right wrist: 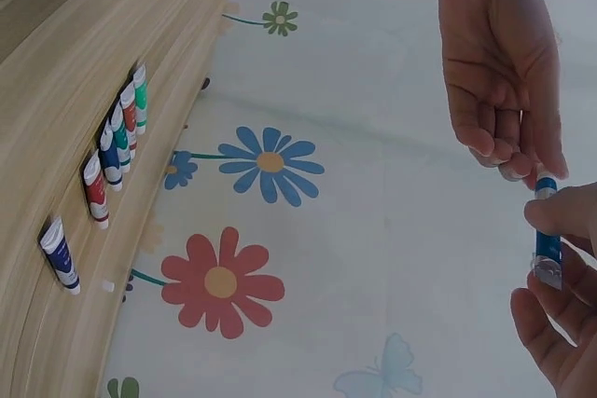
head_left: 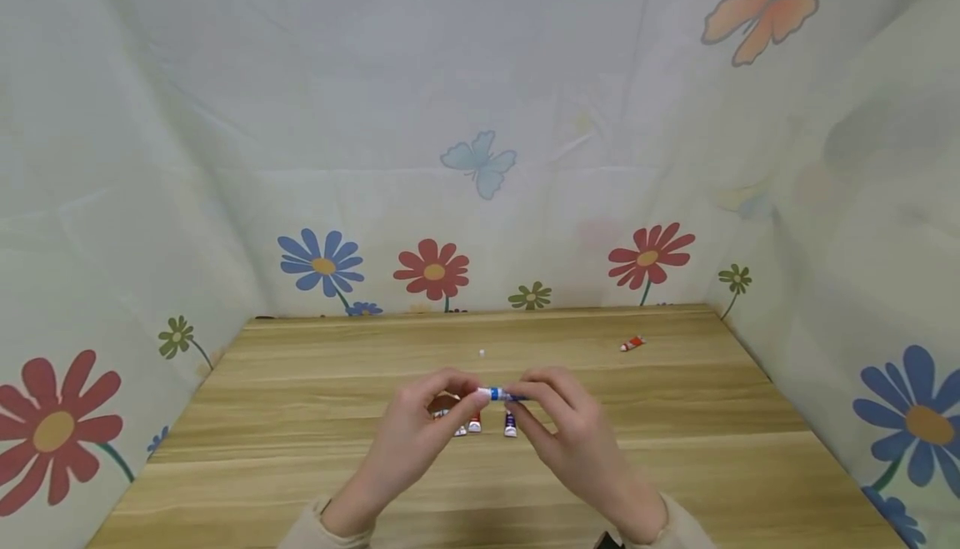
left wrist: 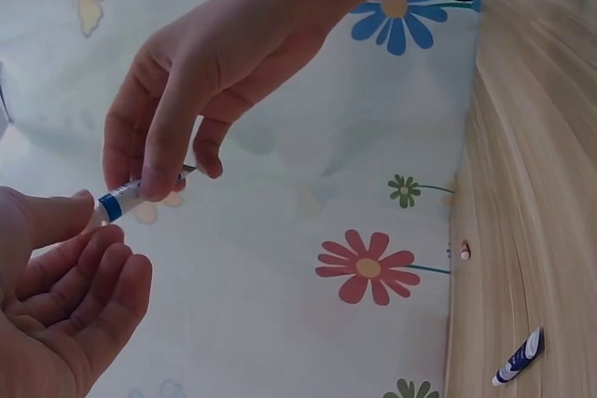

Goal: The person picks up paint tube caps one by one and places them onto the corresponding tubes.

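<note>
A small paint tube [head_left: 495, 394], white with a blue band and blue body, is held level above the table between both hands. The left hand [head_left: 416, 428] pinches its white cap end between thumb and fingers. On the other end, the right hand [head_left: 566, 420] grips the tube's body, and the flat crimped end shows beside its fingers in the right wrist view. Below the hands a dark blue tube [head_left: 511, 424] and a red-and-white tube [head_left: 475, 424] lie on the table. More tubes beside them are partly hidden by the left hand.
On the wooden table [head_left: 300, 382], a small white piece [head_left: 482, 352] lies beyond the hands, and a red tube [head_left: 632, 343] at the back right. The right wrist view shows several tubes in a row, a green tube [right wrist: 140, 100] at one end. Flowered cloth [head_left: 540, 224] encloses the table.
</note>
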`<state>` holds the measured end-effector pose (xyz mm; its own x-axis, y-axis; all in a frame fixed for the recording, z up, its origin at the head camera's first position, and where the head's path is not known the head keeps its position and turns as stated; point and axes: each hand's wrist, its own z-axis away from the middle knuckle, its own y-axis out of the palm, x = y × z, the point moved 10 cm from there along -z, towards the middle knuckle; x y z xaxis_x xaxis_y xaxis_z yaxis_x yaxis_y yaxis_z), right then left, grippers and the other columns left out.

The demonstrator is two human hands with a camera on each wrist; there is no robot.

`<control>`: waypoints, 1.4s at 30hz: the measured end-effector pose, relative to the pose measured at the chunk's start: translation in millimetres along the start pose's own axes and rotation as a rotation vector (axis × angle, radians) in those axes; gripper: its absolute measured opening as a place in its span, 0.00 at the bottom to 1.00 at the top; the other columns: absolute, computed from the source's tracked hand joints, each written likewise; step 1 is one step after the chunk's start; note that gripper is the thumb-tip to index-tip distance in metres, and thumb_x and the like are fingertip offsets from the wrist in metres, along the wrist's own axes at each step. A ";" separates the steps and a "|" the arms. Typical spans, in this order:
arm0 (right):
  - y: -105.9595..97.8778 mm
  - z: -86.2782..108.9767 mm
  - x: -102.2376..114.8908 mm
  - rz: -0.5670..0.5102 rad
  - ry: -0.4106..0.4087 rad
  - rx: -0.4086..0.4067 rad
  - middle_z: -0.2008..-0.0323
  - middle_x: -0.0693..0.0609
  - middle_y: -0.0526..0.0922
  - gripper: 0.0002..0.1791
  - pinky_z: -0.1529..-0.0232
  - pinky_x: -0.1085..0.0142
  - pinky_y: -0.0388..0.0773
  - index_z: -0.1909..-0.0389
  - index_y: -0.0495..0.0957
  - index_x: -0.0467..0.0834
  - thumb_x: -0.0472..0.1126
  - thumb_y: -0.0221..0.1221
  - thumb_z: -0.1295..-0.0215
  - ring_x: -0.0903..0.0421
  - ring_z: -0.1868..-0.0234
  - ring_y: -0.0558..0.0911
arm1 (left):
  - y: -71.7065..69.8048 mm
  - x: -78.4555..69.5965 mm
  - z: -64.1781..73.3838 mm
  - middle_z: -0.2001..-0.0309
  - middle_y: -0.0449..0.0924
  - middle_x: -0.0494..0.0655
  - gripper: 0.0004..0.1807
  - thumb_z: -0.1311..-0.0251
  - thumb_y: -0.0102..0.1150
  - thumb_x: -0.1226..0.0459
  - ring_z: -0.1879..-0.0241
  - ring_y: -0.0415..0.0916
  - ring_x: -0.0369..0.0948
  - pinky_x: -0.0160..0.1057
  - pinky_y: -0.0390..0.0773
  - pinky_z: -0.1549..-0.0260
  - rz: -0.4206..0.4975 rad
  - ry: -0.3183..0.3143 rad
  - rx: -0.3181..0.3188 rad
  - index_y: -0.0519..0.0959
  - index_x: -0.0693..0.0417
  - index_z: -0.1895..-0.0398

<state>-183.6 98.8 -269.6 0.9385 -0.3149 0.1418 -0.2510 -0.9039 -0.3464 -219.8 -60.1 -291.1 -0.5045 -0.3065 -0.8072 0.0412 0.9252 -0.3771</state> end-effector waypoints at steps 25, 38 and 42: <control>1.9 -1.6 16.1 0.045 -0.114 -0.037 0.61 0.46 0.82 0.11 0.63 0.73 0.80 0.57 0.84 0.35 0.39 0.58 0.26 0.55 0.65 0.82 | 1.6 4.5 0.0 0.71 0.81 0.36 0.08 0.31 0.62 0.53 0.72 0.79 0.36 0.36 0.82 0.73 -0.109 -0.035 0.010 0.84 0.45 0.64; 12.7 10.4 -11.8 -0.287 0.180 0.106 0.57 0.51 0.86 0.15 0.62 0.73 0.80 0.48 0.83 0.41 0.27 0.61 0.33 0.60 0.64 0.83 | 2.6 -21.1 6.5 0.67 0.81 0.32 0.04 0.35 0.66 0.60 0.73 0.75 0.33 0.33 0.77 0.78 -0.149 0.204 0.042 0.84 0.43 0.58; 16.2 11.3 -16.4 -0.327 0.249 0.143 0.57 0.52 0.86 0.15 0.63 0.72 0.81 0.49 0.83 0.42 0.26 0.61 0.33 0.61 0.64 0.83 | 2.2 -21.9 7.8 0.67 0.82 0.34 0.05 0.34 0.66 0.62 0.73 0.76 0.32 0.33 0.77 0.78 -0.137 0.232 0.036 0.83 0.43 0.57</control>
<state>-200.3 92.6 -288.0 0.8727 -0.0949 0.4790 0.1018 -0.9239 -0.3687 -202.0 -53.1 -277.8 -0.6915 -0.3652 -0.6233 -0.0123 0.8687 -0.4952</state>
